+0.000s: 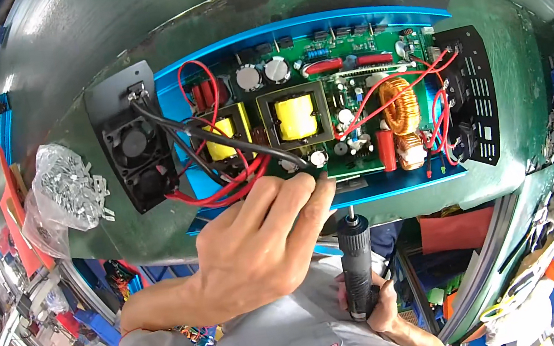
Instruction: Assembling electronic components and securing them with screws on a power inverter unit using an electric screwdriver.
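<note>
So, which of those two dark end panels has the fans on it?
The left panel: two square black fans sit on it, whereas the right panel shows slots and wires.

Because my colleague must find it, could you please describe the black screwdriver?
Start from the green circuit board flanked by long blue rails. Below the nearer rail, the right hand holds the black screwdriver. Straight and thick, it differs from the curving black cables.
</note>
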`<state>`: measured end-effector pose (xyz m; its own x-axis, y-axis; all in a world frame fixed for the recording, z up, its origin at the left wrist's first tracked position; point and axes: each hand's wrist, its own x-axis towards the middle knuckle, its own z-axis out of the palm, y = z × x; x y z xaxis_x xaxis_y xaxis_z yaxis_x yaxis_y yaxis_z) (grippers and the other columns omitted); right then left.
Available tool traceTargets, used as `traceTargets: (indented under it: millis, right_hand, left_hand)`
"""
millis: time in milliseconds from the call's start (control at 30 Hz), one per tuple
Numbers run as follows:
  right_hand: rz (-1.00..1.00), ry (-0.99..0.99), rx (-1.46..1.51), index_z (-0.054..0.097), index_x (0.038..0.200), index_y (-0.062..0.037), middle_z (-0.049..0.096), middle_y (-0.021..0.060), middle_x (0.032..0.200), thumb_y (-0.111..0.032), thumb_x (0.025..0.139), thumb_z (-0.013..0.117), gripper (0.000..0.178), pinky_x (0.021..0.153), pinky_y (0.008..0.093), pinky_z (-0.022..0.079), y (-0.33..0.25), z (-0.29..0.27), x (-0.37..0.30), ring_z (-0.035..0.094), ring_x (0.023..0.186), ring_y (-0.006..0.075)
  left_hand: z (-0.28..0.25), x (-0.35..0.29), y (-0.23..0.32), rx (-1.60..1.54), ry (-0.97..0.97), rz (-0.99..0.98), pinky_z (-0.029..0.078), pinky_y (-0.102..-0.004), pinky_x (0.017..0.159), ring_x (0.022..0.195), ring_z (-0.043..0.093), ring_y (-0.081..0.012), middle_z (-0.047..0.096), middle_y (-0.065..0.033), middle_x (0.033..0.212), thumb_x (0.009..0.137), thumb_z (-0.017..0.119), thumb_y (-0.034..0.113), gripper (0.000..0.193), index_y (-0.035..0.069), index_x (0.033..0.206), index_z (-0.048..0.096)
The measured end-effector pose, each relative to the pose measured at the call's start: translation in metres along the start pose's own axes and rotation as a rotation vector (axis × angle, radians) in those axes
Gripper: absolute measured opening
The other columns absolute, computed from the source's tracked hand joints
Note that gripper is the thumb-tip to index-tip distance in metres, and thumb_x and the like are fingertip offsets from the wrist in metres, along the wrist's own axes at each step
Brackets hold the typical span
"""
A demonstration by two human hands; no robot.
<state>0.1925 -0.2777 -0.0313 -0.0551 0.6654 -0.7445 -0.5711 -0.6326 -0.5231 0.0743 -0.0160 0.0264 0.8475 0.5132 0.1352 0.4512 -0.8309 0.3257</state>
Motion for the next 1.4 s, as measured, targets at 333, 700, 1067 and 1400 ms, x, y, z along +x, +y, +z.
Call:
traceTargets:
  millis: [333, 700, 1067, 1400]
  right_hand:
    - [0.052, 0.038, 0.099, 0.053, 0.129, 0.0094, 0.061, 0.0114, 0.077, -0.087, 0.088, 0.030, 0.107, 0.055, 0.0312, 0.043, -0.001, -0.001, 0.003, 0.056, 0.058, 0.0187]
    - [-0.231, 0.487, 0.091, 0.055, 0.130, 0.0025, 0.058, 0.0055, 0.069, -0.074, 0.098, 0.028, 0.087, 0.048, 0.0270, 0.041, 0.034, -0.041, 0.002, 0.054, 0.053, 0.0160]
    - [-0.280, 0.636, 0.239, 0.060, 0.119, -0.0061, 0.062, 0.0059, 0.088, -0.064, 0.098, 0.048, 0.062, 0.070, 0.0349, 0.049, 0.030, -0.034, 0.012, 0.060, 0.081, 0.0192]
    - [-0.372, 0.450, 0.101, 0.055, 0.132, 0.0027, 0.059, 0.0059, 0.073, -0.070, 0.101, 0.027, 0.083, 0.055, 0.0259, 0.040, 0.034, -0.021, 0.019, 0.054, 0.059, 0.0144]
  left_hand:
    - [0.000, 0.013, -0.008, -0.013, -0.036, 0.136, 0.047, -0.0266, 0.053, 0.079, 0.059, -0.0169, 0.061, -0.0003, 0.092, 0.063, 0.070, 0.013, 0.047, 0.004, 0.109, 0.073]
    - [-0.006, -0.019, -0.012, -0.114, 0.468, -0.166, 0.051, -0.0294, 0.061, 0.075, 0.064, -0.0174, 0.067, -0.0001, 0.096, 0.072, 0.084, 0.011, 0.030, 0.014, 0.101, 0.076]
    - [0.000, -0.135, -0.058, -0.131, 0.548, -0.790, 0.052, -0.0319, 0.082, 0.096, 0.065, -0.0234, 0.064, -0.0106, 0.108, 0.088, 0.075, 0.007, 0.028, 0.005, 0.115, 0.069]
    - [-0.037, -0.155, -0.122, 0.197, 0.494, -0.915, 0.053, -0.0376, 0.078, 0.087, 0.068, -0.0306, 0.069, -0.0139, 0.098, 0.090, 0.074, 0.022, 0.023, 0.005, 0.106, 0.073]
